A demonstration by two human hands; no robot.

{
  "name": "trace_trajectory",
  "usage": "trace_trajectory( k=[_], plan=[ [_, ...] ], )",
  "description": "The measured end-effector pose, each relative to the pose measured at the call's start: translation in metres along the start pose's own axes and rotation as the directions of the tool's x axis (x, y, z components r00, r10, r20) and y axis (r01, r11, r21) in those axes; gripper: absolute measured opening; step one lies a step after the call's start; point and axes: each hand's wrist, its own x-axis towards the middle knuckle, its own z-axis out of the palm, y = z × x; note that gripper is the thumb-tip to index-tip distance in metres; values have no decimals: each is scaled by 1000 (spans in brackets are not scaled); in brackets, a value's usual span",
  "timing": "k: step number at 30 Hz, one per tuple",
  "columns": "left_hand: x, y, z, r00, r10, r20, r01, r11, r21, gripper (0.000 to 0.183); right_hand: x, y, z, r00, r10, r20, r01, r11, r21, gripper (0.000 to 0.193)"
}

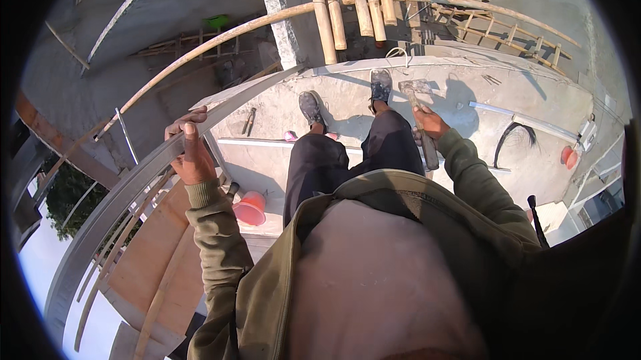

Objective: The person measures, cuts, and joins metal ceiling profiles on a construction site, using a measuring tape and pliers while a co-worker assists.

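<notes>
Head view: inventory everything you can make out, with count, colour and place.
Hammer: 1, grey and brown, right of centre
Long bar: 1, grey, left
Bucket: 1, pink, left of centre
Unclear tool: 1, dark, left of centre
Straight strip: 1, pale, right
Unclear curved thing: 1, dark, right
Rounded item: at least 1, red, far right
Bamboo poles: several, tan, top
Post: 1, speckled grey, top
Panel: at least 1, brown, lower left
Foliage: uncounted, green, left
Floor: 1, pale, under the shoes
Shoes: 2, dark, upper centre
Trousers: 1 pair, dark, centre
Jacket: 1, olive, bottom
Left hand: 1, bare, gripping the long bar
Right hand: 1, bare, gripping the hammer
</notes>
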Motion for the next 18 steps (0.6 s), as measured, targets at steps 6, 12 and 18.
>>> trace_trajectory(
  k=[6,12,18],
  plan=[
    [14,-160,2,962,-194,193,166,974,151,24,105,-20,90,992,-124,1,88,696,-713,47],
    [35,-281,9,897,-289,335,145,907,396,30,262,11,184,970,-163,178,241,677,-695,41],
    [12,-330,-9,930,-251,269,165,939,303,41,415,44,268,952,-304,21,160,440,-883,48]
  ],
)
